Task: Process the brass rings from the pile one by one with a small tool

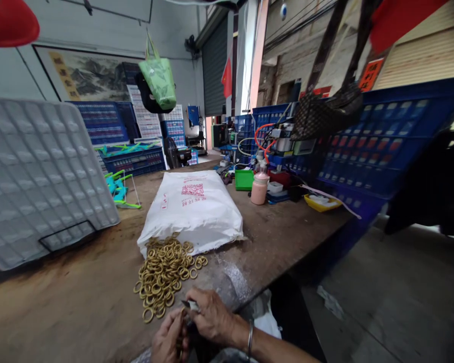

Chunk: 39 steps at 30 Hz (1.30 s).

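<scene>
My right hand point(214, 318), a metal bracelet on its wrist, is closed around a small knife point(192, 305) with a dark pointed blade and a pale handle. Close beside it, at the table's near edge, my left hand point(169, 337) pinches a gold-coloured ring point(182, 311), of which only a sliver shows. The blade tip is next to the left fingertips; whether it touches the ring I cannot tell. Just beyond both hands lies a heap of gold-coloured rings point(161, 272), spilling from the mouth of a white printed sack point(212, 222).
A grey translucent compartment case point(49, 176) stands at the left, near green and blue plastic hangers point(119, 189). Behind the sack are a green tray point(244, 180), a pink-capped bottle point(260, 188) and a yellow tray point(321, 202). Blue crates point(363, 146) and a hanging brown bag point(327, 113) are at the right.
</scene>
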{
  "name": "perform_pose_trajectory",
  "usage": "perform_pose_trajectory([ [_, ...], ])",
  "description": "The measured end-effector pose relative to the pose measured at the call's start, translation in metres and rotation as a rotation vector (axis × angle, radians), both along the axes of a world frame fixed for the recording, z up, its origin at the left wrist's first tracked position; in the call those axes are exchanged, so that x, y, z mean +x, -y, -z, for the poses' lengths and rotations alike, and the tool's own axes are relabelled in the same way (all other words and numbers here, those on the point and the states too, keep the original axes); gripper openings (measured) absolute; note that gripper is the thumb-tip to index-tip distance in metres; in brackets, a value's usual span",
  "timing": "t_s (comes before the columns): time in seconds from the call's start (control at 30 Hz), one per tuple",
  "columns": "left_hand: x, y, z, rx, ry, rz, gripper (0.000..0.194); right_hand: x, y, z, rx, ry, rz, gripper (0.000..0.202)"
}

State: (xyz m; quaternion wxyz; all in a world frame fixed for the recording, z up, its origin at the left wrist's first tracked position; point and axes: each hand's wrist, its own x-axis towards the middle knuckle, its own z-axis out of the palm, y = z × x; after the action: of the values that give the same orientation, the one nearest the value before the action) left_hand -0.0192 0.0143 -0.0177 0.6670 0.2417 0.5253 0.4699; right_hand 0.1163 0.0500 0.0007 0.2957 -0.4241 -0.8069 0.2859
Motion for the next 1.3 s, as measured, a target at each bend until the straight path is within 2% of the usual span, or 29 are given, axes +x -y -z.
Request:
perform_pose_trajectory([
  [0.1, 0.000, 0.002, -0.007, 0.137, -0.186, -0.046, 0.042, -0.004, -0.003, 0.000, -0.162, -0.063, 0.043, 0.009],
  [0.2, -0.001, -0.001, -0.014, 0.293, -0.397, -0.044, 0.031, -0.007, -0.008, 0.005, -0.276, -0.192, 0.065, 0.013],
  [0.3, -0.003, -0.005, -0.018, 0.400, -0.489, -0.047, 0.022, -0.010, -0.013, 0.009, -0.408, -0.278, 0.060, 0.019],
  [0.37, -0.003, -0.005, -0.020, 0.394, -0.505, -0.024, 0.021, -0.010, -0.015, 0.012, -0.460, -0.314, 0.059, 0.020],
  [0.47, -0.002, -0.003, -0.020, 0.279, -0.453, 0.025, 0.025, -0.010, -0.017, 0.015, -0.462, -0.326, 0.079, 0.018],
  [0.63, -0.001, -0.002, -0.015, 0.102, -0.259, 0.091, 0.034, -0.009, -0.018, 0.016, -0.485, -0.316, 0.100, 0.016],
  [1.03, 0.000, 0.000, -0.014, 0.092, -0.072, 0.090, 0.034, -0.006, -0.016, 0.007, -0.582, -0.375, 0.059, 0.019],
  [1.2, 0.003, 0.002, -0.018, 0.099, 0.008, 0.043, 0.035, -0.001, -0.015, 0.010, -0.407, -0.252, 0.125, 0.017],
  [1.3, 0.006, 0.002, -0.017, 0.105, -0.004, 0.016, 0.036, 0.005, -0.010, 0.012, -0.227, -0.046, 0.029, 0.015],
])
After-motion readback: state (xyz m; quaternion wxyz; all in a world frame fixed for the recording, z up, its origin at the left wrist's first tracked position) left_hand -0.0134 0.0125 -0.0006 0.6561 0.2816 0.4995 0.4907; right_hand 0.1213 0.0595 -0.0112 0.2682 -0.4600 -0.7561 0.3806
